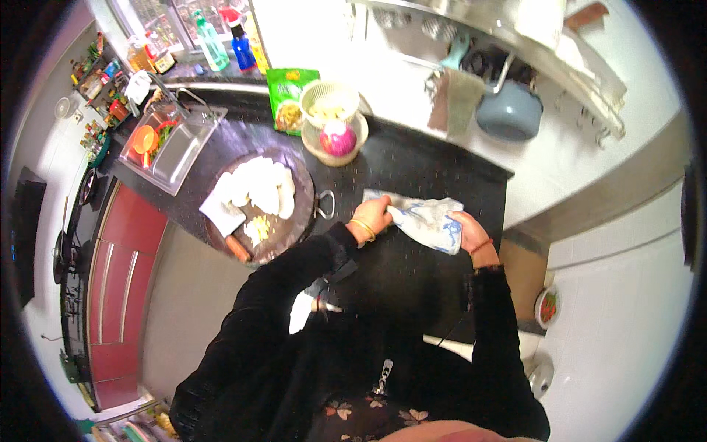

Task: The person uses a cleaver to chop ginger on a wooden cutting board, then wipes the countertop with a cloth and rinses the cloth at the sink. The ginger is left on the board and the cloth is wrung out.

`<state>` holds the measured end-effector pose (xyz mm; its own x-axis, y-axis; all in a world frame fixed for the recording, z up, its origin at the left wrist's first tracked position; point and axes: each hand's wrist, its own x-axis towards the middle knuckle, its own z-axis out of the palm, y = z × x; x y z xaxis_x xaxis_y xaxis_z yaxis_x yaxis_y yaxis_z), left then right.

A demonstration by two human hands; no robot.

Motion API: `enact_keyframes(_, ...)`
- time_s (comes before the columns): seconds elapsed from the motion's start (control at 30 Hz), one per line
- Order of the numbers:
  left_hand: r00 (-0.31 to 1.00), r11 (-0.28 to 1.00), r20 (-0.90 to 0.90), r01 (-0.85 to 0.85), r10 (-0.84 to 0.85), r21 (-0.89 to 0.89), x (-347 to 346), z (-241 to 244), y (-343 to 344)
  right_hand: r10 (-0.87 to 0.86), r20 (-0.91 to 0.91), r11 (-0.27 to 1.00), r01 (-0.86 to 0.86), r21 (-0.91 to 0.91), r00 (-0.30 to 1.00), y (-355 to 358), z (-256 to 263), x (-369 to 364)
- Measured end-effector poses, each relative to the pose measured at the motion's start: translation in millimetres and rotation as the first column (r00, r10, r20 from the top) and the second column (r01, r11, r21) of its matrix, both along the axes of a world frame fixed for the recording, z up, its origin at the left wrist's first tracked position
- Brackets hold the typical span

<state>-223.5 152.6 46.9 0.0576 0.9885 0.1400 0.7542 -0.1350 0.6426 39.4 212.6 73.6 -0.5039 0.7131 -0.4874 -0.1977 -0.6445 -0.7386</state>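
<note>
Above the black countertop (397, 282), a white cloth with blue markings (422, 221) stretches crumpled between both hands. My left hand (371, 219) grips its left part, fingers closed over the fabric. Its right edge is pinched in my right hand (471, 233). To the left of my left hand lies a round chopping board (301, 207) with a metal handle (327, 204). Large white pieces of food (259, 182) and a small heap of chopped pale-yellow bits (258, 229) rest on it. A cleaver (223, 216) with a wooden handle lies at the board's left edge.
Behind the board stand a green food packet (290, 91), a strainer basket of pale pieces (330, 99) and a bowl (326, 152) holding a purple onion (338, 141). The steel sink (177, 152) contains an orange bowl (144, 139) and vegetables. A grey-blue pot (509, 113) hangs at upper right.
</note>
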Motion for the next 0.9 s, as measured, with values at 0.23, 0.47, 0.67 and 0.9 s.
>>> enact_keyframes(0.23, 0.778, 0.888, 0.609, -0.162, -0.153, 0.43, -61, 109, 82, 0.087, -0.168, 0.637, 0.075, 0.767, 0.982, 41, 186, -96)
enact_keyframes(0.47, 0.468, 0.983, 0.875, -0.063, -0.125, 0.174, -105, 184, 126, -0.608, 0.518, 0.017, -0.642, 0.767, 0.602, 99, 253, -188)
enact_keyframes(0.67, 0.271, 0.971, 0.933, 0.04, -0.236, 0.234, -118, 192, 149, -0.671, 0.707, 0.302, -0.789, 0.534, 0.222, 133, 254, -212)
enact_keyframes(0.9, 0.445, 0.99, 0.89, -0.047, -0.098, 0.133, -124, 196, 197, -0.772, 0.536, 0.213, -0.654, 0.726, 0.343, 125, 250, -185)
